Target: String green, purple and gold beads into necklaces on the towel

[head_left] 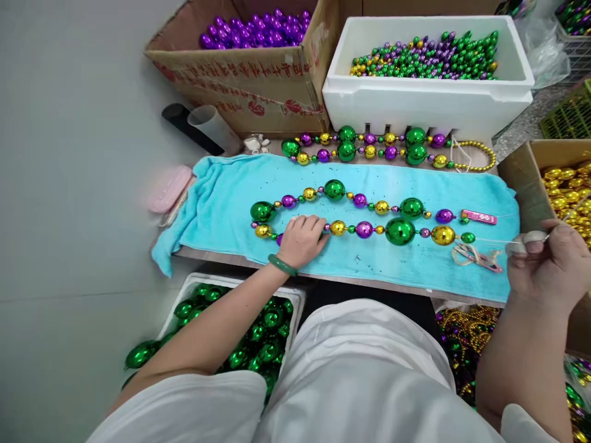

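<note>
A string of shiny green, gold and purple beads [400, 232] lies in a long loop on a light-blue towel [221, 184]. My left hand [302, 240], a green bangle at its wrist, is closed over the near row of beads and hides some of them. At the right edge, my right hand [551, 258] pinches the thin white cord [494, 240] that runs out of the near row, drawn straight. White wrapping covers some of its fingertips. By the loop's right end are a pink flat piece [479, 216] and a pink item tied with pale cord [484, 261].
Behind the towel lies another beaded necklace [346, 151]. A cardboard box of purple beads [253, 31] and a white foam box [429, 101] of small mixed beads stand beyond. Gold beads [567, 191] are at right; green beads [249, 344] sit below. A pink soap-box-like case [170, 188] is left.
</note>
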`<control>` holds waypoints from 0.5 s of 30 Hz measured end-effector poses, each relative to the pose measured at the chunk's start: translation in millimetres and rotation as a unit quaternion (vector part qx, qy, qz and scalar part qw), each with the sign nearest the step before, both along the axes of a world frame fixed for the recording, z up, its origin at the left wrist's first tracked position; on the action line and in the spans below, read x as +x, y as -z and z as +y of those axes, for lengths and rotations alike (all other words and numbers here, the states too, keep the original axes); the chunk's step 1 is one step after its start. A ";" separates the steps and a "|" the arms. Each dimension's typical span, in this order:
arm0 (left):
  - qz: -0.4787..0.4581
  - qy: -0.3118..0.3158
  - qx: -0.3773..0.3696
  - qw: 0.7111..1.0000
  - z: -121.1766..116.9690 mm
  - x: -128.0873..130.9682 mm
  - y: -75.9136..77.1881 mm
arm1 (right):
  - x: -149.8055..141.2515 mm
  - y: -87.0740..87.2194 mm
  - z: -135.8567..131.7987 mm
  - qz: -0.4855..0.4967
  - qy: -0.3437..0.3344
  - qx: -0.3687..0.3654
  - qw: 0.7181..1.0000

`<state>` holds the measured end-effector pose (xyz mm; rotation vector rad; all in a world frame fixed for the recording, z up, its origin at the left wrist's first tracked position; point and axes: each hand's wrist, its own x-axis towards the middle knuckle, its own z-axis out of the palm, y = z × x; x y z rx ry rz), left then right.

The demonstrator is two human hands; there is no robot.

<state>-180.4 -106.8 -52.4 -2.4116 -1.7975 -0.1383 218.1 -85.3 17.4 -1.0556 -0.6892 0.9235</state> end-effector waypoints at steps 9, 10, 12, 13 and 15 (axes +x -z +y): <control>0.108 0.118 -0.012 0.987 14.7 -113.2 -20.8 | 16.4 24.6 18.6 0.060 0.094 -0.080 0.991; 0.118 0.121 -0.030 0.985 17.8 -126.2 -21.3 | 16.8 27.2 19.2 0.059 0.109 -0.086 0.988; 0.125 0.105 -0.044 0.986 24.3 -148.3 -21.3 | 15.6 31.9 18.8 0.039 0.124 -0.095 0.987; 0.123 0.093 -0.047 0.987 27.1 -156.2 -21.8 | 14.0 34.0 17.9 0.024 0.122 -0.098 0.987; 0.117 0.080 -0.045 0.989 30.6 -162.6 -25.3 | 9.2 37.0 15.0 -0.001 0.101 -0.101 0.990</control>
